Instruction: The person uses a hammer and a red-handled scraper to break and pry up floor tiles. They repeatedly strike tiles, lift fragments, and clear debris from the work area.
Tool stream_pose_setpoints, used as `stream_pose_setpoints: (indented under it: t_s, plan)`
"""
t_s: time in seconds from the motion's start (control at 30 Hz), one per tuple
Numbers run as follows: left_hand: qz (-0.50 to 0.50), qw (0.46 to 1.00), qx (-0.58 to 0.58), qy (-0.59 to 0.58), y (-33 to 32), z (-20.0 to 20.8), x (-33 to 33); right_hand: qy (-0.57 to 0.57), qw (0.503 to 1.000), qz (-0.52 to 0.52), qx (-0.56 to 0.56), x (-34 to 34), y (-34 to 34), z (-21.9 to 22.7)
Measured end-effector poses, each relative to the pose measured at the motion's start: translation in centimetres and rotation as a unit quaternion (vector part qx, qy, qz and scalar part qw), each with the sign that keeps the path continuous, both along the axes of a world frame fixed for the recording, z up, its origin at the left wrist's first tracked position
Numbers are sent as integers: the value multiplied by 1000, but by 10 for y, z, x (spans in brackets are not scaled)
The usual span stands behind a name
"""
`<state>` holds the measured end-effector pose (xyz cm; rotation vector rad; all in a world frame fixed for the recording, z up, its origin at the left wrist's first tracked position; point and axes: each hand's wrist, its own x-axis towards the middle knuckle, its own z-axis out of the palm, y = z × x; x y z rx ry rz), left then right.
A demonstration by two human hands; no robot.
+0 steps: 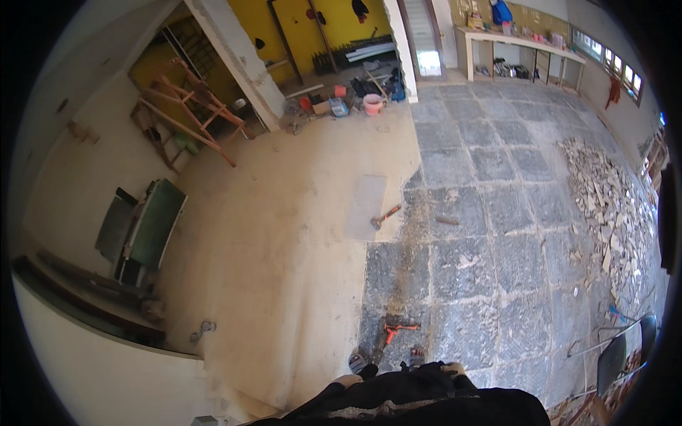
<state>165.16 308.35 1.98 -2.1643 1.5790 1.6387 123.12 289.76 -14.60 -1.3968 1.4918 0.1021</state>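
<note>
Below me my dark clothing fills the lower edge. A pale patch at its left edge looks like part of my left hand (348, 381), and another at the right like part of my right hand (453, 368). Both are mostly covered by dark cloth, and no fingers can be made out. On the grey floor just ahead of my feet lies an orange tool with a dark, narrow end (396, 331), apart from both hands. Farther off, a hammer (386, 217) with an orange-and-black handle rests by a pale rectangular sheet (366, 206).
Broken tile pieces (607, 213) are heaped at right, near a dark-seated chair (612, 362). Smooth beige flooring (270, 234) meets rough grey squares (462, 270). Green panels (156, 224) and a wooden frame (192, 106) stand at left. A pink bucket (372, 104) and a counter (518, 41) are farther back.
</note>
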Motion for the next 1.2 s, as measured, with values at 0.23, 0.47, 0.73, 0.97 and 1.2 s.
stream_pose_setpoints:
  t_s: [0.23,0.47,0.73,0.97,1.2]
  plan:
    - [29,999,-27,30,-13,-12,31,21,1000,-5,-7,49,-16,44]
    - [67,993,-54,76,6,-20,96,29,999,5,-44,95,-10,97]
    - [162,973,-51,154,66,3,173,40,996,-4,-77,136,-37,156]
    - [196,962,-35,188,90,30,174,35,996,0,-85,157,-46,187]
    - [203,959,-14,199,128,33,149,34,996,24,-77,159,-54,192]
